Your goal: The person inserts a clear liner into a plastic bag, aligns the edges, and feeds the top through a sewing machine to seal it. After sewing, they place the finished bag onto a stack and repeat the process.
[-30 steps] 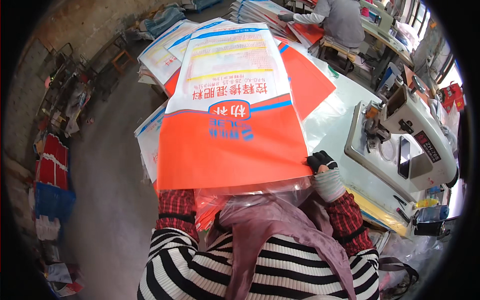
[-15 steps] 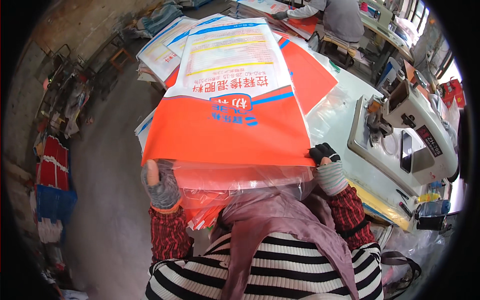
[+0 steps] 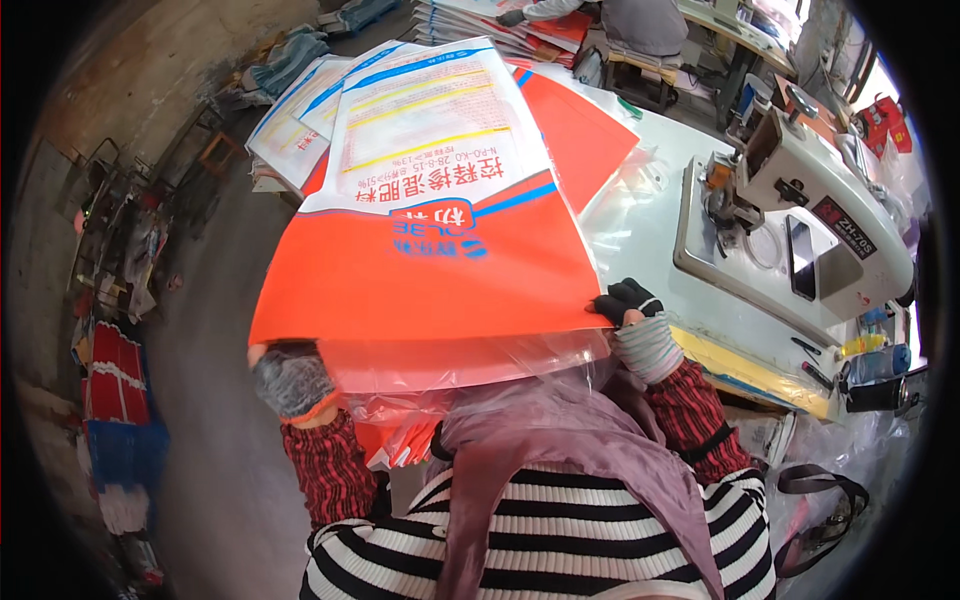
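Note:
A large orange and white printed sack [image 3: 430, 290] lies across the pile in front of me, its near edge toward my body. Clear plastic liner film [image 3: 440, 365] sticks out from that edge. My left hand [image 3: 292, 380], in a grey fingerless glove, is closed at the sack's near left corner; its fingertips are partly hidden. At the near right corner, my right hand [image 3: 635, 322], in a black and striped glove, pinches the edge. More orange sacks [image 3: 400, 440] hang below the film, close to my body.
Other printed sacks [image 3: 300, 140] are fanned out beneath at the far left. A white sewing machine [image 3: 810, 200] stands on the table [image 3: 650, 240] to the right, with a phone [image 3: 801, 257] on it. A co-worker [image 3: 640, 25] sits at the far side beside stacked sacks.
My left hand has shifted left and turned, its raised thumb no longer showing. The sack's left corner has swung outward with it. My right hand keeps its hold; the whole view has shifted slightly.

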Available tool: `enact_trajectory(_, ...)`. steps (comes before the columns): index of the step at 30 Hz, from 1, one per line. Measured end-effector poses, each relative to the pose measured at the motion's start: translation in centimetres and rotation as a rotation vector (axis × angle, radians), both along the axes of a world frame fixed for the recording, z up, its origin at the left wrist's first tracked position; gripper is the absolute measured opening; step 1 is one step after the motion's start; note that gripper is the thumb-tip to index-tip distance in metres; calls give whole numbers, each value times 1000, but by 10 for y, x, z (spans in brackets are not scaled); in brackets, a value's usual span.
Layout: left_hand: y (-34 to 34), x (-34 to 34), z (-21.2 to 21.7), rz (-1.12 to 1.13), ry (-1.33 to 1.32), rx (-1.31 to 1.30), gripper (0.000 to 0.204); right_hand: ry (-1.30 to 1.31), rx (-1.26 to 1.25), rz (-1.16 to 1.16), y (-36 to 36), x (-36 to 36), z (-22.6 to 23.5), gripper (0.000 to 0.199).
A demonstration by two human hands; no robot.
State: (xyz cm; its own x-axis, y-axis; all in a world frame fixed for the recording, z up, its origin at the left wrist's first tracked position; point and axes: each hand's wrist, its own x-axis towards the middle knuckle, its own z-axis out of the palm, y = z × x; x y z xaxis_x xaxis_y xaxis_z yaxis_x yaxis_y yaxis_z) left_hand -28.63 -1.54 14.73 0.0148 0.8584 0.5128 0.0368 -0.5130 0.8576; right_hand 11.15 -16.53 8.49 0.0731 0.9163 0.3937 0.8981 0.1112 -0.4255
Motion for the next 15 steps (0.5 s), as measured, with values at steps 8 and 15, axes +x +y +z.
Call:
enact_trajectory(8, 10, 32, 30, -180, -437, -279, 26, -30, 121, 32, -7, 7, 0, 24)
enact_trajectory(15, 125, 305, 144, -683, -237, -300, 21, -94, -142, 7, -53, 3, -28, 19)
